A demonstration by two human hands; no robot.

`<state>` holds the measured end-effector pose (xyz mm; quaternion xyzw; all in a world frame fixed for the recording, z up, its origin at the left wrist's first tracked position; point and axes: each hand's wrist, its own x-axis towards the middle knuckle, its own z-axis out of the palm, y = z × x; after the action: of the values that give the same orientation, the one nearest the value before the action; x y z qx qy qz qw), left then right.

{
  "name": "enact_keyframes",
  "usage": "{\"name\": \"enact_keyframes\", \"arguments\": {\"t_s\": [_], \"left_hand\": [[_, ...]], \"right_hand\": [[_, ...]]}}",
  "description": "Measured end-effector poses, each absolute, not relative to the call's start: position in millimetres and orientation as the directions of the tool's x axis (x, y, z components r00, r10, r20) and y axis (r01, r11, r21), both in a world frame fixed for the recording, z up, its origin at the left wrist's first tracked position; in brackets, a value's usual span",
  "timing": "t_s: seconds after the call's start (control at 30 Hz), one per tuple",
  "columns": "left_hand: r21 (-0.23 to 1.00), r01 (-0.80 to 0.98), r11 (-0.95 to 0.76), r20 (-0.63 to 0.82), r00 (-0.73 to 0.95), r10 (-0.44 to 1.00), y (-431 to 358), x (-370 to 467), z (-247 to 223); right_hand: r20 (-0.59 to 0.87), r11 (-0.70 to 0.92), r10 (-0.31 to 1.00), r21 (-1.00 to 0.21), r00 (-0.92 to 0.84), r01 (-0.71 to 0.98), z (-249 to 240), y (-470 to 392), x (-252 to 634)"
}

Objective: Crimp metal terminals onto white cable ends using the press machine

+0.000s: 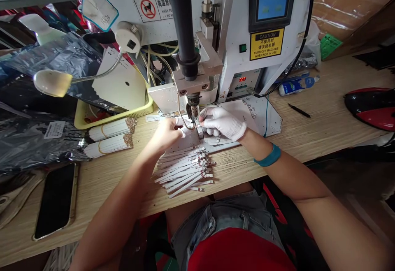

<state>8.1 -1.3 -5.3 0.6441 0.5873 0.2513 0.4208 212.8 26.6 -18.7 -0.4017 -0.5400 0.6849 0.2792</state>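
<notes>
Under the tip of a white bench machine (194, 108), my two hands meet from either side. My left hand (168, 134), with white coverings on its fingertips, is closed in a pinch just left of the tip; what it pinches is hidden. From the right comes my right hand (226, 123) in a white glove, thumb and finger pressed together beside the tip on something too small to name. A fanned pile of flat white strips (182, 172) with small metal and red end pieces lies on the table just in front of my hands.
Two banded bundles of white strips (108, 137) lie at the left, before a yellow basket (146, 108). A bendable lamp (54, 82) leans over them. Nearer stands a phone (57, 201) lying flat. A black pen (298, 110) and a red-black iron-like object (372, 108) are on the right.
</notes>
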Motion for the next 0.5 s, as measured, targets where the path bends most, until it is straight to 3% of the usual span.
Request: {"name": "enact_keyframes", "arguments": {"t_s": [0.5], "left_hand": [[0.862,0.502,0.062,-0.213,0.250,0.944,1.9,6.5,-5.0]], "right_hand": [[-0.271,-0.304,0.825,-0.953,-0.496,0.016,-10.8,23.2,211.8]]}}
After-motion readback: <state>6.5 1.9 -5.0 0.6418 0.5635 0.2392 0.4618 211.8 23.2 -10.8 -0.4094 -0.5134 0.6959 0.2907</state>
